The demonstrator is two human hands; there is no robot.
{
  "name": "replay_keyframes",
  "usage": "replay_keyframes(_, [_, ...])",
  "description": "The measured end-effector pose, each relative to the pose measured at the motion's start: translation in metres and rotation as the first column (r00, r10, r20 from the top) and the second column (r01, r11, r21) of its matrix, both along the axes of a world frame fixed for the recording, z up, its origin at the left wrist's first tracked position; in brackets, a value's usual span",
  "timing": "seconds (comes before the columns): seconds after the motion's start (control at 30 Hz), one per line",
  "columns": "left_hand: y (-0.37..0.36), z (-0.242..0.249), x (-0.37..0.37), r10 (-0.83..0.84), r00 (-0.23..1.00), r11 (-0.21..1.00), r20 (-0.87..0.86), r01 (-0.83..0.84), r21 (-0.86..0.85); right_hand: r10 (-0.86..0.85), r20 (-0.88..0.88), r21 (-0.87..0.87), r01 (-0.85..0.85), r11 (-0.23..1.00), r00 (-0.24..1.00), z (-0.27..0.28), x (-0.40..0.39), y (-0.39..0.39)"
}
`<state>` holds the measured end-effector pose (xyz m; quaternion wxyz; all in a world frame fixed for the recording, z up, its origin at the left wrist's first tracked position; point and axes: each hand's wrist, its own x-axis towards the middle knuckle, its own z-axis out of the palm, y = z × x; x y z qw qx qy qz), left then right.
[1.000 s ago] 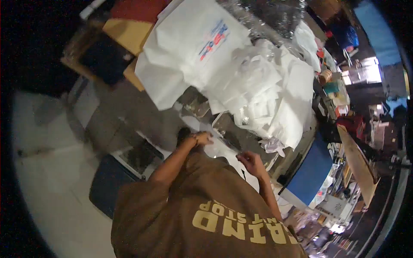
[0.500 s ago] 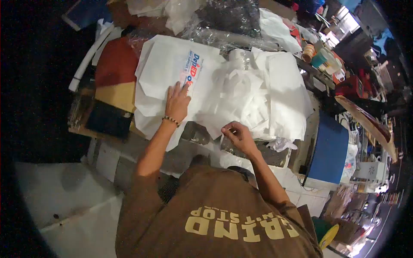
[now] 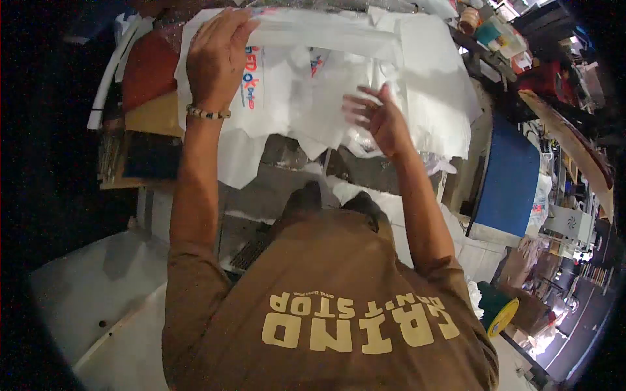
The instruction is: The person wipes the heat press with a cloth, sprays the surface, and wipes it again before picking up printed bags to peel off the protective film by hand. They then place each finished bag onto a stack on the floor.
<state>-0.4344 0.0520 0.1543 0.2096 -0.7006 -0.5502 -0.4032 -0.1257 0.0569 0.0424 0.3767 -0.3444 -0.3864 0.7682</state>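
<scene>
A stack of white printed sheets (image 3: 235, 140) with red and blue lettering lies on the work surface in front of me. My left hand (image 3: 218, 58), with a beaded bracelet at the wrist, is at the far left of the stack. Its fingers are closed at the end of a raised white sheet (image 3: 326, 36), blurred by motion, that stretches to the right. Over the white pieces at the middle right, my right hand (image 3: 378, 117) has its fingers spread and blurred, holding nothing I can see. A larger pile of plain white sheets (image 3: 437, 91) lies beyond it on the right.
A red-brown piece (image 3: 150, 65) and a tan piece (image 3: 155, 116) lie left of the stack. A blue panel (image 3: 508, 179) stands at the right. Tubs (image 3: 502, 36) and a tape roll (image 3: 469, 19) sit at the far right.
My left hand has moved up and away, lifting a sheet from the stack. My right hand has risen and opened its fingers. The view has tilted toward my body.
</scene>
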Motion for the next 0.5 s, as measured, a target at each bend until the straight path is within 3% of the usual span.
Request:
replay_keyframes(0.07, [-0.021, 0.004, 0.021, 0.036, 0.999, 0.999, -0.002, -0.036, -0.011, -0.081, -0.162, -0.082, 0.068, 0.994, 0.984, 0.027, 0.008, 0.000])
replay_keyframes(0.13, [-0.043, 0.000, 0.040, -0.089, 0.995, 0.996, 0.037, 0.088, 0.023, -0.137, -0.225, -0.137, 0.108, 0.985, 0.965, 0.048, 0.023, 0.003])
replay_keyframes(0.17, [-0.055, -0.001, 0.051, -0.074, 0.997, 0.997, 0.037, 0.074, 0.019, -0.199, -0.282, -0.187, 0.150, 0.971, 0.939, 0.052, 0.032, 0.004])
replay_keyframes(0.27, [-0.090, -0.003, 0.082, -0.043, 0.990, 0.996, 0.137, 0.054, -0.077, -0.079, -0.294, -0.193, 0.022, 0.981, 0.953, 0.049, 0.063, 0.019])
replay_keyframes(0.33, [-0.105, -0.008, 0.096, -0.088, 0.966, 0.984, 0.243, 0.122, -0.127, -0.153, -0.277, -0.246, 0.084, 0.966, 0.949, 0.048, 0.073, 0.027])
replay_keyframes(0.47, [-0.134, -0.029, 0.102, -0.095, 0.981, 0.980, 0.167, 0.121, -0.158, -0.058, -0.277, -0.244, -0.011, 0.970, 0.959, 0.039, 0.095, 0.034])
replay_keyframes(0.5, [-0.136, -0.036, 0.102, -0.138, 0.988, 0.976, 0.064, 0.147, -0.161, -0.057, -0.130, -0.114, 0.042, 0.993, 0.990, 0.036, 0.096, 0.032])
